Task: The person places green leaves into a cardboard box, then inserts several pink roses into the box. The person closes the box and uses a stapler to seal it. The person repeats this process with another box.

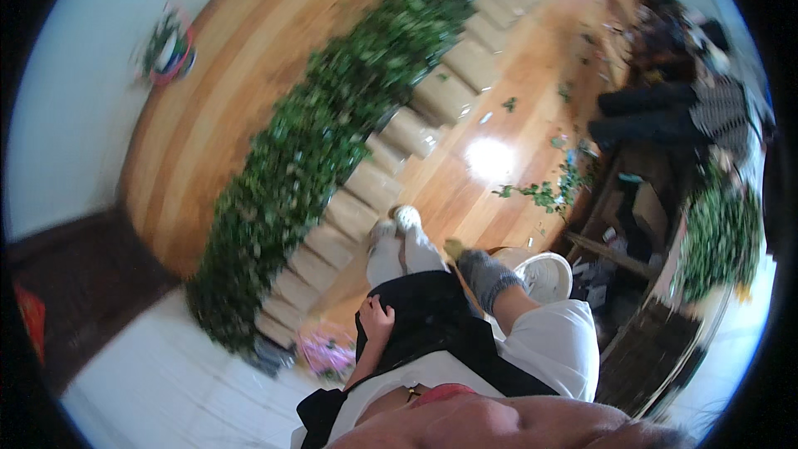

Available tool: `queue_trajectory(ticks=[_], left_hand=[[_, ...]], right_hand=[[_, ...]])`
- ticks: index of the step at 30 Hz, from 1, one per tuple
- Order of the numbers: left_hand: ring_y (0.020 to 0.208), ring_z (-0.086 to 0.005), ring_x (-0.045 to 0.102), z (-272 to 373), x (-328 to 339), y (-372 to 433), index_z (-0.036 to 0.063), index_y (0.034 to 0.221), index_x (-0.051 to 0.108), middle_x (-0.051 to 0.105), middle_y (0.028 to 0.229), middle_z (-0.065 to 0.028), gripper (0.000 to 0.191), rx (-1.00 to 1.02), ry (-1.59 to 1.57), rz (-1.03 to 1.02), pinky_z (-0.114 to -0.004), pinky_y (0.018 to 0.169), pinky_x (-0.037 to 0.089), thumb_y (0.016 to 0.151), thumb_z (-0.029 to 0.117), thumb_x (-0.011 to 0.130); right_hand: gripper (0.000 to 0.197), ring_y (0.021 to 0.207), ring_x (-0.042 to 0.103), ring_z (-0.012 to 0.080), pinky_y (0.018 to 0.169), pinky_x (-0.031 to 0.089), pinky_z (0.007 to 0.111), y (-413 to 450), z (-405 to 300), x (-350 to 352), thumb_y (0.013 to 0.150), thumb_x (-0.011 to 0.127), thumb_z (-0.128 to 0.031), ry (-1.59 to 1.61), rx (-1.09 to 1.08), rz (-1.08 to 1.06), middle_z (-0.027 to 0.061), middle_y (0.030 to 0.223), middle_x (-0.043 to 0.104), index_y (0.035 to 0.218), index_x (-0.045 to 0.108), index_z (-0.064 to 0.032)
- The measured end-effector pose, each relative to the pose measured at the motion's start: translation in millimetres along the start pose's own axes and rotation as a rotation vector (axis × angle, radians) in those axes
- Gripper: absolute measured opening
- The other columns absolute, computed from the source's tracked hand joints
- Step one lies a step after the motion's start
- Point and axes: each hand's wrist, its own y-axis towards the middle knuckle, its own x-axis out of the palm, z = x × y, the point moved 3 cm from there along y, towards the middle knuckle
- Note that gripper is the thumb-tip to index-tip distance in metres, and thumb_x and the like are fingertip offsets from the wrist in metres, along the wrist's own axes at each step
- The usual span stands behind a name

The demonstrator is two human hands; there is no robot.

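Note:
My left hand (376,319) is bare and rests on the black apron over my lap, fingers a little apart and holding nothing visible. In a grey knitted glove with a yellowish tip, my right hand (483,268) is beside a white bucket (561,275); blur hides its fingers and anything in them. A long row of leafy green stems (299,131) lies on the wooden floor, with tan wrappings (352,215) around the lower ends. My feet in pale footwear (408,218) are beside this row. Leafy sprigs (548,196) lie farther right.
At right are a dark wooden frame (611,255) and a bundle of green stems (717,249). Another person in dark trousers (648,115) is at upper right. A flower basket (171,56) stands by the left wall; pink plastic strands (330,349) lie near my left forearm.

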Motion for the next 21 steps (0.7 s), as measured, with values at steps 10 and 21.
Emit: queue_trajectory(ticks=[10,21], left_hand=[[0.102,-0.0387,0.063,71.0,-58.2,129.3,0.0071,0.116,0.065,0.067,0.104,-0.0217,0.036,0.677,0.233,-0.619,-0.049,0.090,0.050,0.087,0.028,0.060],[0.099,-0.0390,0.066,124.4,4.4,8.8,0.0003,0.117,0.065,0.067,0.105,-0.0252,0.036,1.271,0.440,-0.957,-0.047,0.086,0.052,0.090,0.024,0.059]], right_hand=[[0.041,0.059,0.057,0.0153,0.052,0.047,0.032,-325.3,83.2,100.3,0.089,0.062,-0.015,1.290,0.427,1.004,0.0053,0.076,0.061,0.127,0.057,-0.0001],[0.046,0.097,0.067,0.0283,0.086,0.052,0.040,-423.4,8.3,465.2,0.089,0.061,-0.036,1.316,0.947,1.035,0.0163,0.106,0.070,0.123,0.065,-0.0051]])
